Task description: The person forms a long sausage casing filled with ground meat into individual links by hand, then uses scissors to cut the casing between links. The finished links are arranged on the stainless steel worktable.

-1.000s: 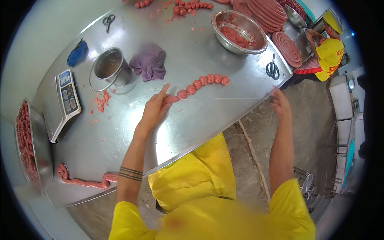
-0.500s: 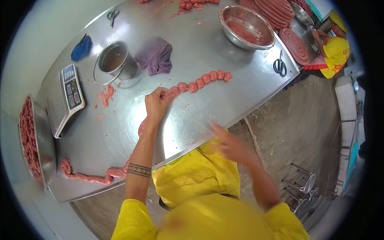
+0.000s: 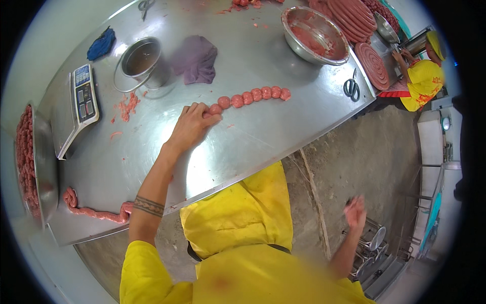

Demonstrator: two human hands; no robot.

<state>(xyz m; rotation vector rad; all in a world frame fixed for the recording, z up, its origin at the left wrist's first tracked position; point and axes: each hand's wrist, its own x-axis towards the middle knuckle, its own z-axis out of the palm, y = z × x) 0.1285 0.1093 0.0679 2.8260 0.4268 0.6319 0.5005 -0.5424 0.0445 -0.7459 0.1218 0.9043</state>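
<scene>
My left hand (image 3: 195,121) is closed on a pink raw sausage at the near end of a row of round links (image 3: 247,98), which curves away to the right across the steel table. More unlinked sausage (image 3: 98,214) lies by the table's near edge, partly behind my left forearm. Out to the right, beyond the table edge and over the floor, I hold up my right hand (image 3: 356,212). Its fingers are blurred, and I cannot make out anything in them.
On the steel table (image 3: 243,147) are a scale (image 3: 83,99), a metal bucket (image 3: 143,60), a purple cloth (image 3: 200,61), a bowl of meat (image 3: 314,38) and scissors (image 3: 352,87). A meat-filled tub (image 3: 45,167) stands left. Sausage coils (image 3: 372,66) and a co-worker (image 3: 425,76) are far right.
My right hand has swung right and down, away from the table edge. My left hand stays at the end of the link row, its fingers closed further over the sausage. The whole view has shifted slightly.
</scene>
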